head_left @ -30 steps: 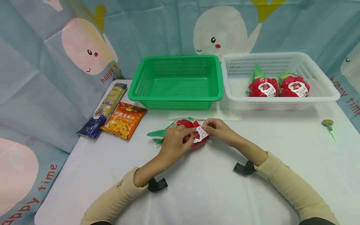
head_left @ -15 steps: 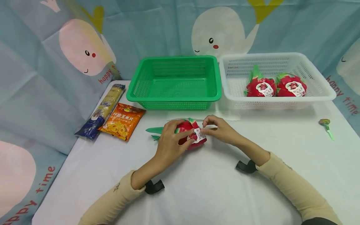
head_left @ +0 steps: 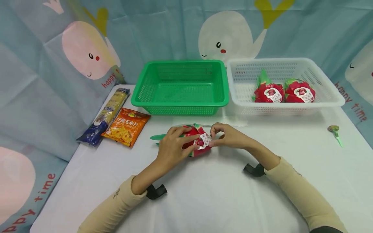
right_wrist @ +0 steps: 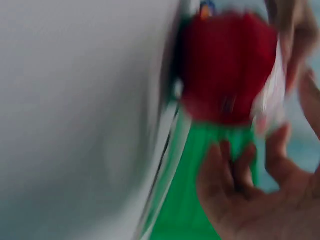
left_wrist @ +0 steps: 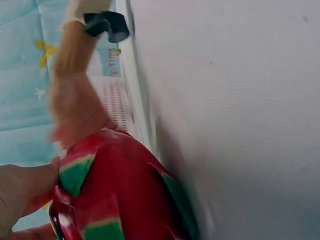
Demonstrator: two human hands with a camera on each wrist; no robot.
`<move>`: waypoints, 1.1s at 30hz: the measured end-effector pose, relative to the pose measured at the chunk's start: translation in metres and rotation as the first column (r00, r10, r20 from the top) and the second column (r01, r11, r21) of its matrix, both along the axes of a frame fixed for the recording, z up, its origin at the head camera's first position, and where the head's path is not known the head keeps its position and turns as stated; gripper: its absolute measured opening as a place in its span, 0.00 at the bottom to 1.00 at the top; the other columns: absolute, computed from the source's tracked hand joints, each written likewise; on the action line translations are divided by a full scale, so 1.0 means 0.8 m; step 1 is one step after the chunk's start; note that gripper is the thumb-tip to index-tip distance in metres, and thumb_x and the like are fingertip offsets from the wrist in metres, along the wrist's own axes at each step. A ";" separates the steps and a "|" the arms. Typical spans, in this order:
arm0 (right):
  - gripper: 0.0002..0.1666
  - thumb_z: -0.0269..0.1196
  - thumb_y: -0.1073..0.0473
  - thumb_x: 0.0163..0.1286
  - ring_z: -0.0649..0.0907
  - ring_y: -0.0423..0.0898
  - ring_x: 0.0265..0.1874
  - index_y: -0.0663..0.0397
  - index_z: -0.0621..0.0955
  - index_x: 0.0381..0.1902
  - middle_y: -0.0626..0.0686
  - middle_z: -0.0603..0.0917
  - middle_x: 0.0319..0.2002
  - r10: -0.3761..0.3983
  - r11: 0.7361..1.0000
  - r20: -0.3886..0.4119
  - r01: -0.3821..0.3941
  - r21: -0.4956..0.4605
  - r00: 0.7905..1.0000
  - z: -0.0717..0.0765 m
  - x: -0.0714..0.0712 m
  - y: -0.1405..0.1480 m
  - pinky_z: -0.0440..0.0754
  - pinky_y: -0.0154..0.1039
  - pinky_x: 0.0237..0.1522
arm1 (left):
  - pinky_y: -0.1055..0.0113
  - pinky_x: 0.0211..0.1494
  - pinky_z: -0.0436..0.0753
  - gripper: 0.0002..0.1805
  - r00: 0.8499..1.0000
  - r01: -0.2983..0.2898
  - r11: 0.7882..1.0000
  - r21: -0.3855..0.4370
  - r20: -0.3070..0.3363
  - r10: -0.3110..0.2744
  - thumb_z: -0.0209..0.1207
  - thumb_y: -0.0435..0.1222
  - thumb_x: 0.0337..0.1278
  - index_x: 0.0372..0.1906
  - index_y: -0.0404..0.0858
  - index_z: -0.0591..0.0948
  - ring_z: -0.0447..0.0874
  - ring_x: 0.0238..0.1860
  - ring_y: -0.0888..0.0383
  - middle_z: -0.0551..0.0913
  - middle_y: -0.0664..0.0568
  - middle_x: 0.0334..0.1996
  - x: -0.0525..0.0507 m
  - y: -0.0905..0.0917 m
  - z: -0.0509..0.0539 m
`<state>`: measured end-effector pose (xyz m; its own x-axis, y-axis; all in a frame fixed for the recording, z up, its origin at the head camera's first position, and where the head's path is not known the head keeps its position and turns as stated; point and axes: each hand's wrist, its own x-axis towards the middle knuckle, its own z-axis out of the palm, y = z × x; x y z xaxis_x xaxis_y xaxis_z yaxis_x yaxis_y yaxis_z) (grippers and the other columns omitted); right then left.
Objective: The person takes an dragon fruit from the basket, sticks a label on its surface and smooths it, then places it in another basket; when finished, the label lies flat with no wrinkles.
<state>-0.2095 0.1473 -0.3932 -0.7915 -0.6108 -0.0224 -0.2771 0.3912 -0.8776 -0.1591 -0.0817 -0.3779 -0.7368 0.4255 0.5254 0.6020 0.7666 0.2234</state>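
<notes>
A red dragon fruit (head_left: 190, 131) with green leaf tips lies on its side at the middle of the table, bearing a white label (head_left: 204, 141). My left hand (head_left: 172, 144) holds it from the left, its thumb and a finger against the label. At the label's right edge, the thumb of my right hand (head_left: 230, 137) touches, while the other fingers bend loosely beside the fruit. The left wrist view has the fruit's red skin (left_wrist: 132, 190) close up. The fruit (right_wrist: 225, 67) is blurred in the right wrist view, with the right fingers (right_wrist: 242, 172) just off it.
Behind the hands stand a green basket (head_left: 179, 105) and a white basket (head_left: 288, 105). Two labelled dragon fruits (head_left: 269, 93) sit in the white one. At left lie a long pasta packet (head_left: 106, 113) and an orange corn chip bag (head_left: 127, 126). A lollipop (head_left: 335, 132) is at right.
The right hand has gone from pinching the label's edge to touching it with the thumb. Fruit and left hand have shifted slightly left in view, as the camera moved a little.
</notes>
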 end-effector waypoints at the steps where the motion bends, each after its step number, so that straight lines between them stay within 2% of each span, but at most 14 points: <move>1: 0.19 0.70 0.54 0.52 0.72 0.45 0.39 0.55 0.70 0.26 0.52 0.71 0.33 -0.020 1.000 -0.041 0.020 0.013 0.999 0.001 0.004 -0.004 0.77 0.38 0.37 | 0.66 0.31 0.81 0.18 1.000 -0.001 1.000 -0.005 -0.004 0.001 0.70 0.47 0.40 0.42 0.53 0.86 0.76 0.47 0.53 0.82 0.54 0.46 0.000 0.000 -0.001; 4: 0.23 0.73 0.49 0.48 0.73 0.46 0.37 0.52 0.69 0.24 0.51 0.69 0.32 -0.068 0.996 -0.132 0.075 0.048 0.989 -0.001 0.009 -0.014 0.78 0.37 0.35 | 0.67 0.29 0.81 0.18 1.000 0.008 1.000 -0.020 -0.022 -0.008 0.69 0.48 0.41 0.43 0.54 0.85 0.77 0.46 0.54 0.82 0.54 0.46 -0.002 0.000 -0.002; 7: 0.22 0.72 0.52 0.49 0.73 0.47 0.35 0.50 0.69 0.24 0.50 0.70 0.30 -0.060 0.995 -0.144 0.070 0.067 0.988 -0.005 0.008 -0.011 0.77 0.35 0.33 | 0.68 0.28 0.80 0.18 0.999 0.016 1.000 -0.026 -0.034 -0.017 0.69 0.48 0.42 0.43 0.54 0.85 0.77 0.46 0.54 0.82 0.55 0.46 -0.003 -0.002 -0.003; 10: 0.17 0.70 0.53 0.53 0.73 0.47 0.35 0.48 0.71 0.23 0.49 0.72 0.27 0.020 0.990 -0.187 0.007 0.140 0.982 -0.008 0.002 0.004 0.74 0.36 0.34 | 0.68 0.29 0.81 0.18 0.999 0.027 0.999 -0.034 -0.025 -0.027 0.68 0.48 0.43 0.44 0.54 0.85 0.77 0.46 0.55 0.82 0.55 0.46 -0.004 -0.005 -0.002; 13: 0.17 0.69 0.51 0.54 0.72 0.47 0.34 0.51 0.72 0.24 0.52 0.72 0.28 0.073 0.980 -0.192 -0.034 0.198 0.979 -0.004 -0.001 0.013 0.73 0.36 0.35 | 0.68 0.29 0.81 0.19 0.999 0.041 0.998 -0.048 -0.016 -0.042 0.68 0.48 0.43 0.45 0.54 0.84 0.77 0.47 0.54 0.82 0.54 0.46 -0.005 -0.009 -0.001; 17: 0.19 0.69 0.52 0.54 0.72 0.48 0.32 0.54 0.70 0.27 0.54 0.71 0.29 0.098 0.985 -0.205 -0.065 0.161 0.974 0.008 0.000 0.000 0.75 0.35 0.32 | 0.68 0.29 0.81 0.19 0.998 0.062 0.996 -0.060 -0.028 -0.064 0.67 0.48 0.44 0.46 0.54 0.84 0.77 0.47 0.52 0.82 0.53 0.46 -0.006 -0.011 -0.001; 19: 0.18 0.68 0.53 0.55 0.70 0.46 0.28 0.53 0.69 0.25 0.51 0.70 0.25 0.115 0.988 -0.228 -0.087 0.130 0.967 0.008 -0.001 -0.006 0.71 0.32 0.29 | 0.68 0.30 0.81 0.19 0.997 0.068 0.996 -0.055 -0.032 -0.070 0.67 0.48 0.44 0.46 0.54 0.84 0.77 0.47 0.53 0.82 0.53 0.46 -0.006 -0.011 -0.001; 22: 0.17 0.67 0.53 0.57 0.66 0.41 0.23 0.52 0.68 0.24 0.46 0.65 0.20 0.160 0.982 -0.208 -0.133 0.137 0.965 0.005 -0.006 -0.001 0.64 0.31 0.25 | 0.67 0.31 0.81 0.18 0.997 0.069 0.996 -0.050 -0.032 -0.071 0.68 0.49 0.43 0.44 0.54 0.84 0.78 0.47 0.54 0.82 0.54 0.46 -0.008 -0.010 0.001; 26: 0.08 0.64 0.59 0.60 0.63 0.37 0.20 0.51 0.74 0.28 0.44 0.63 0.18 0.199 0.952 -0.180 -0.147 0.268 0.963 0.015 -0.012 0.015 0.62 0.30 0.24 | 0.66 0.35 0.82 0.19 0.996 0.086 0.996 -0.002 0.037 -0.086 0.69 0.49 0.41 0.43 0.50 0.85 0.79 0.47 0.54 0.83 0.54 0.44 -0.013 -0.013 0.007; 28: 0.02 0.62 0.62 0.61 0.65 0.37 0.21 0.52 0.77 0.31 0.46 0.68 0.18 0.180 0.942 -0.215 -0.106 0.317 0.960 0.025 -0.013 0.020 0.65 0.30 0.25 | 0.64 0.39 0.82 0.19 0.984 0.114 0.991 0.067 0.127 -0.122 0.68 0.47 0.42 0.43 0.46 0.86 0.80 0.47 0.55 0.84 0.54 0.44 -0.019 -0.018 0.012; 29: 0.02 0.60 0.64 0.62 0.67 0.38 0.21 0.53 0.78 0.33 0.47 0.70 0.19 0.159 0.943 -0.240 -0.076 0.324 0.958 0.031 -0.013 0.021 0.67 0.31 0.26 | 0.64 0.40 0.83 0.18 0.973 0.127 0.985 0.115 0.181 -0.147 0.68 0.46 0.44 0.43 0.44 0.85 0.81 0.47 0.55 0.84 0.53 0.44 -0.023 -0.021 0.014; 31: 0.03 0.59 0.64 0.64 0.73 0.40 0.26 0.56 0.78 0.37 0.49 0.76 0.25 0.112 0.956 -0.296 -0.021 0.293 0.949 0.043 -0.012 0.017 0.73 0.33 0.30 | 0.63 0.43 0.83 0.17 0.940 0.127 0.966 0.224 0.285 -0.190 0.65 0.43 0.49 0.44 0.41 0.85 0.81 0.49 0.55 0.84 0.51 0.45 -0.033 -0.031 0.018; 32: 0.05 0.58 0.63 0.65 0.76 0.42 0.29 0.57 0.77 0.39 0.50 0.79 0.28 0.094 0.963 -0.326 -0.003 0.271 0.941 0.049 -0.012 0.013 0.76 0.35 0.32 | 0.64 0.42 0.83 0.16 0.919 0.107 0.952 0.287 0.337 -0.205 0.63 0.42 0.52 0.45 0.39 0.84 0.83 0.45 0.54 0.84 0.49 0.45 -0.038 -0.037 0.020; 33: 0.07 0.59 0.62 0.65 0.79 0.44 0.33 0.57 0.77 0.41 0.51 0.80 0.33 0.084 0.969 -0.354 0.007 0.249 0.931 0.054 -0.011 0.008 0.78 0.37 0.35 | 0.64 0.41 0.83 0.16 0.890 0.066 0.931 0.358 0.400 -0.217 0.61 0.42 0.56 0.46 0.38 0.83 0.83 0.45 0.56 0.84 0.48 0.46 -0.044 -0.044 0.022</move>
<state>-0.2186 0.1537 -0.3502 -0.7494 -0.6532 0.1083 -0.5749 0.5608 -0.5959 -0.1945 -0.1171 -0.3605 -0.8645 0.4028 0.3006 0.4860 0.5178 0.7041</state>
